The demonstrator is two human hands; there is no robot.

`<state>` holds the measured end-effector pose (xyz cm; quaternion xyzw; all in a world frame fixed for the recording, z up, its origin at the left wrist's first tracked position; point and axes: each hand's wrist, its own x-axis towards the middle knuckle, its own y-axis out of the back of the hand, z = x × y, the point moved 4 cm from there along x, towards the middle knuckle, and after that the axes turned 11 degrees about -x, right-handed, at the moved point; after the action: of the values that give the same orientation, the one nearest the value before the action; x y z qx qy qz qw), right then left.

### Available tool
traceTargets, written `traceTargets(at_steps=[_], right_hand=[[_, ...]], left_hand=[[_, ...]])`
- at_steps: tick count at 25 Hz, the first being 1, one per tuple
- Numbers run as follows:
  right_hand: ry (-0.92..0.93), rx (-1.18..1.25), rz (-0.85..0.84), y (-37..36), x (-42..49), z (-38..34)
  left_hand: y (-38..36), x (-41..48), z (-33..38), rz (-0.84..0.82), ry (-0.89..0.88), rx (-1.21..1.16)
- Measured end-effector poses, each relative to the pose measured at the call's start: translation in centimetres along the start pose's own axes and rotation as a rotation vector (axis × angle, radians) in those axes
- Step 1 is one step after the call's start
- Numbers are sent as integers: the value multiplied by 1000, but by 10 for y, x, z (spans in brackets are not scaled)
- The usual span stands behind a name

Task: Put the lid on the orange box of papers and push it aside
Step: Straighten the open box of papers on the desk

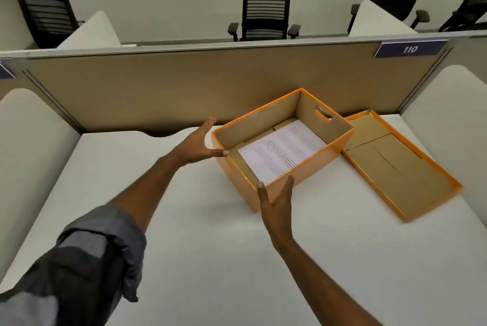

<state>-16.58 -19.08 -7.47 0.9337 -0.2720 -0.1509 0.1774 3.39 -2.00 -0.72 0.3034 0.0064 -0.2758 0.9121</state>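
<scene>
An orange box [313,167] stands open on the white desk, turned at an angle, with printed papers [283,151] lying flat inside. Its lid [400,167] lies upside down on the desk just right of the box, brown inside showing. My left hand [197,145] is open beside the box's left corner, thumb tip near the rim. My right hand [276,201] is open with its palm against the box's near wall, fingers pointing up at the rim. Neither hand grips anything.
The white desk [210,246] runs wide in front of the box. A tan partition [158,88] closes the back, white side dividers [29,154] flank both sides. Black office chairs [266,6] stand beyond the partition.
</scene>
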Motion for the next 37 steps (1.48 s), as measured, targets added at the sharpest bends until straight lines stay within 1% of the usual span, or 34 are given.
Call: traceTargets(at_steps=[2,4,6,8,12,14,20,23,26,31,34,37], right_hand=[[27,36,39,-13,14,2],[17,89,20,-18,19,4],[-3,142,23,-22,23,9],[6,166,23,-21,26,7],[-10,166,61,-19,30,12],[-11,151,50,-16,30,12],[-4,101,-68,26,22,17],[-28,86,-156,61,16,21],[14,58,-275,103,5,25],[96,-9,-483,159,-27,37],[118,-57,-575,174,-48,46],[129,-146,-667,179,-68,60]], left_hand=[[3,23,-12,-26,11,7],[4,44,-28,-68,68,-11],[4,63,-40,-84,81,-2],[3,76,-46,-109,64,3],[-5,81,-46,-219,-11,-145],[-7,74,-46,-230,-27,-178],[-26,34,-40,-118,-36,-102],[-46,-3,-26,8,-37,-85],[-68,-52,-7,135,-32,-107],[-106,-144,17,286,-32,-135],[-130,-201,20,365,1,-188],[-154,-243,18,436,51,-193]])
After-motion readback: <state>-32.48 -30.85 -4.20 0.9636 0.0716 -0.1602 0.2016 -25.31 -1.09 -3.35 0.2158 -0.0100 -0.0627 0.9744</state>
